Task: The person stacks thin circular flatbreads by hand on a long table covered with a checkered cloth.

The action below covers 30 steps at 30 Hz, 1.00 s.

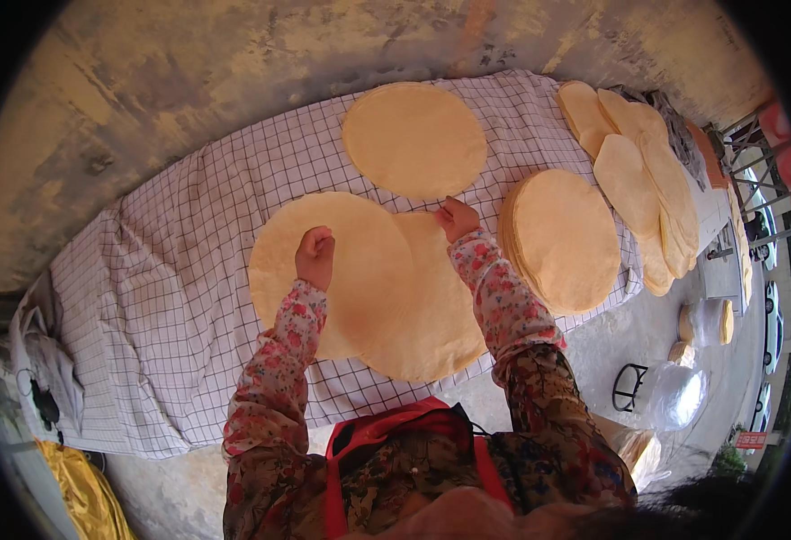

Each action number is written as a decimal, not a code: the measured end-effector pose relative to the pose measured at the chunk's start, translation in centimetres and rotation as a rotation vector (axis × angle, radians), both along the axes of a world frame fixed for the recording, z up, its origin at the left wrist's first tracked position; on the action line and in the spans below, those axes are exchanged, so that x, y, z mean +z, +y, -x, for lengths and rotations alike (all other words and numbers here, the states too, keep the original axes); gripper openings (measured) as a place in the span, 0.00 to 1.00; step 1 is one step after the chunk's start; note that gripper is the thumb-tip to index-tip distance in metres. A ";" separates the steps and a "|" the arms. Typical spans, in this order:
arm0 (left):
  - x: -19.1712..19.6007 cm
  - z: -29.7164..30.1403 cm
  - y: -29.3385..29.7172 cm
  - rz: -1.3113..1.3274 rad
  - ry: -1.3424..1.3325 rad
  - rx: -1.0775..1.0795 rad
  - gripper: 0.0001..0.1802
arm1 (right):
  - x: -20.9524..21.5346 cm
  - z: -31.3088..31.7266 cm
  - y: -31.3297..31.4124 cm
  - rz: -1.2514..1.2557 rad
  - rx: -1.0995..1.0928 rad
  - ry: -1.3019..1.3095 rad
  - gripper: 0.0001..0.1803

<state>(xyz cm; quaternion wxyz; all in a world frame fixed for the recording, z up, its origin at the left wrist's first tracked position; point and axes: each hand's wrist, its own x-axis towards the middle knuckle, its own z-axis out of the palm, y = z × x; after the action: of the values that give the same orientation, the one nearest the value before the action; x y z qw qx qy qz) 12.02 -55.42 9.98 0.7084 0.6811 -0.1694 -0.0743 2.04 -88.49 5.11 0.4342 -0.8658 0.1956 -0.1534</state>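
Note:
Two overlapping thin, round, pale-yellow flatbreads lie on a checked cloth before me: the left flatbread (359,261) partly covers the right flatbread (436,306). Over the left one is my left hand (315,258), its fingers curled closed; whether anything is inside them is hidden. My right hand (457,219) is closed at the far edge of the right flatbread and appears to pinch it. Beyond my hands rests another round stack of flatbreads (413,139). A thicker stack (566,241) stands just right of my right forearm.
The checked cloth (179,306) covers a long table against a stained wall (233,81). More flatbreads (638,180) overlap at the far right end. Plastic-wrapped bundles (674,396) stand on the floor at right. Gold fabric (80,486) hangs at lower left.

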 end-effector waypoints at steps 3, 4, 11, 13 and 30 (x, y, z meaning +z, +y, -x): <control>-1.3 -7.2 -4.8 0.152 0.402 0.063 0.16 | 1.1 -4.4 1.7 -0.733 -0.247 -0.070 0.10; -1.4 -8.8 -6.9 0.085 0.523 0.060 0.17 | 1.3 -4.8 1.4 -1.003 -0.370 -0.100 0.11; -2.4 -15.9 -15.2 -0.039 0.777 -0.078 0.21 | 3.1 -4.7 1.0 -1.501 -0.841 -0.131 0.07; -2.5 -17.7 -15.7 -0.162 0.703 -0.125 0.20 | 3.2 -4.8 1.1 -1.454 -0.812 -0.096 0.08; 3.9 -20.2 -19.1 0.353 1.090 -0.028 0.15 | 1.5 -5.5 5.8 -1.560 -0.458 -0.157 0.36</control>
<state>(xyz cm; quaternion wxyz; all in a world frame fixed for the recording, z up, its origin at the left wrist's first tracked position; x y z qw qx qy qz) 32.23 -74.55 13.89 0.7953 0.4136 0.2014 -0.3947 7.59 -82.73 6.66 0.8823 -0.2398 0.3875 -0.1183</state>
